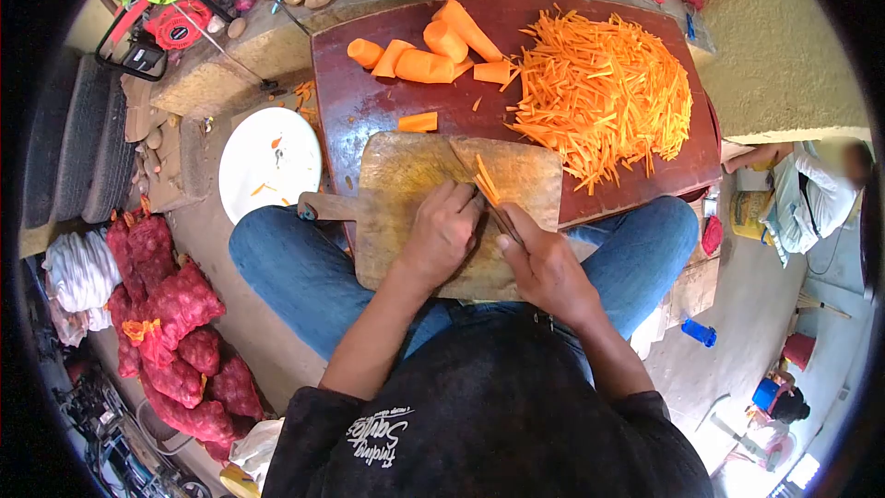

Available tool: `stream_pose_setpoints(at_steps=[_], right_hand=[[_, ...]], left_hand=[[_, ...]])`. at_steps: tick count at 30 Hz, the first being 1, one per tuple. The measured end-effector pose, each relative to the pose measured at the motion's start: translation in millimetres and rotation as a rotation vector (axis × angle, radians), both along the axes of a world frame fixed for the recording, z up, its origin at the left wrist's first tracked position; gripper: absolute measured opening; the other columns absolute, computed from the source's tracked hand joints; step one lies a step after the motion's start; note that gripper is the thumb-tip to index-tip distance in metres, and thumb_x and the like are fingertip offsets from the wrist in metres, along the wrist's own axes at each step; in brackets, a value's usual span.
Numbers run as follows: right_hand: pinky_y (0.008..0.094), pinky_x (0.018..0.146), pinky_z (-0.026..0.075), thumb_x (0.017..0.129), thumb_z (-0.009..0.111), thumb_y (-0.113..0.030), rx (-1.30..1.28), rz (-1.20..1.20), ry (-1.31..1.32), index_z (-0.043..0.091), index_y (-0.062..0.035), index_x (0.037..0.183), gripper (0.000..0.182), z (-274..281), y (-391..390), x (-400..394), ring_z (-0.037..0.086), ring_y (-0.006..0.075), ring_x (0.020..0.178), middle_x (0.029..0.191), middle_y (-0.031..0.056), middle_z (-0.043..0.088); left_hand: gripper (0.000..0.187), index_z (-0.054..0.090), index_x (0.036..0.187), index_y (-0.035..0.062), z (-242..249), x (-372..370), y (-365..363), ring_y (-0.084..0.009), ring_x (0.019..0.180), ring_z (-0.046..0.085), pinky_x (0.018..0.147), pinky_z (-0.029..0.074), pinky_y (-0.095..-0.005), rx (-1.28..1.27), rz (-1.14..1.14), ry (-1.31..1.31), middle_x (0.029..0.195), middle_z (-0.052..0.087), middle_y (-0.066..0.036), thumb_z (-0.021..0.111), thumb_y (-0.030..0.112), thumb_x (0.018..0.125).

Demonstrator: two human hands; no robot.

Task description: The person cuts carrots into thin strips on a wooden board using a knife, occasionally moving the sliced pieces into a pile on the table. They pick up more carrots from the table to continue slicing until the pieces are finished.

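A wooden cutting board (396, 166) with a handle lies across my lap, at the red-brown table's near edge. My right hand (551, 267) is closed around a knife (502, 219), its thin blade slanting up and left over the board. Just right of the blade lie a few cut carrot sticks (486, 179). On the board beside the knife, my left hand (446, 229) is closed with fingers curled under; whatever it grips is hidden. Beyond the board are peeled carrot pieces (426, 65), a lone carrot chunk (418, 122) and a large heap of carrot strips (604, 92).
The table (341, 111) stands in front of me. On its left is a white round lid or plate (270, 161) with carrot scraps. Red mesh sacks (175, 332) are piled at lower left, near stacked tyres (83, 143). Another person (811, 189) sits at the right.
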State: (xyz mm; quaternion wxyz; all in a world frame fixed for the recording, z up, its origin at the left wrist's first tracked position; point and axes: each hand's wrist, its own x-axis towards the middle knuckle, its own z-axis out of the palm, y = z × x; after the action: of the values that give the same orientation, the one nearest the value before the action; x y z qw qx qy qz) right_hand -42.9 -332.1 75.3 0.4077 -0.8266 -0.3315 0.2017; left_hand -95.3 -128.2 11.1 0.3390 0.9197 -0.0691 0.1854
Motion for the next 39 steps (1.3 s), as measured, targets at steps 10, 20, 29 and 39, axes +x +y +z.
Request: stream_pose_setpoints(at_steps=[10, 20, 29, 39], right_hand=[[0.0586, 0.075, 0.057, 0.111, 0.065, -0.012, 0.002, -0.026, 0.039, 0.053, -0.0014, 0.149, 0.041, 3, 4, -4, 0.072, 0.0570, 0.092, 0.098, 0.0341, 0.072], [0.0584, 0.078, 0.058, 0.111, 0.064, -0.011, 0.009, -0.053, 0.090, 0.053, -0.0026, 0.151, 0.042, 6, 0, -16, 0.072, 0.0569, 0.095, 0.101, 0.0342, 0.072], [0.0598, 0.079, 0.058, 0.112, 0.064, -0.014, -0.026, -0.063, 0.130, 0.053, -0.0009, 0.152, 0.044, 15, -7, -23, 0.073, 0.0574, 0.096, 0.101, 0.0354, 0.073], [0.0609, 0.076, 0.056, 0.114, 0.062, -0.018, -0.052, -0.063, 0.063, 0.054, -0.0019, 0.151, 0.041, 18, -11, -28, 0.072, 0.0580, 0.094, 0.096, 0.0362, 0.072]], left_hand=[[0.026, 0.073, 0.102, -0.0049, -3, -1, -3, -0.0391, 0.096, 0.062, 0.084, 0.053, -0.0496, -0.011, 0.002, 0.046, 0.102, 0.063, -0.018, 0.073, 0.004, 0.078], [0.026, 0.073, 0.100, -0.0042, -5, -2, 0, -0.0406, 0.098, 0.061, 0.087, 0.052, -0.0511, -0.029, 0.014, 0.062, 0.103, 0.063, -0.019, 0.074, 0.001, 0.075], [0.026, 0.074, 0.098, -0.0036, 4, -5, 1, -0.0400, 0.098, 0.060, 0.087, 0.052, -0.0499, -0.004, 0.023, 0.053, 0.103, 0.062, -0.018, 0.077, 0.003, 0.072], [0.025, 0.070, 0.092, -0.0028, 4, -6, 1, -0.0396, 0.101, 0.060, 0.088, 0.053, -0.0492, -0.011, 0.017, 0.075, 0.104, 0.062, -0.018, 0.078, 0.003, 0.069]])
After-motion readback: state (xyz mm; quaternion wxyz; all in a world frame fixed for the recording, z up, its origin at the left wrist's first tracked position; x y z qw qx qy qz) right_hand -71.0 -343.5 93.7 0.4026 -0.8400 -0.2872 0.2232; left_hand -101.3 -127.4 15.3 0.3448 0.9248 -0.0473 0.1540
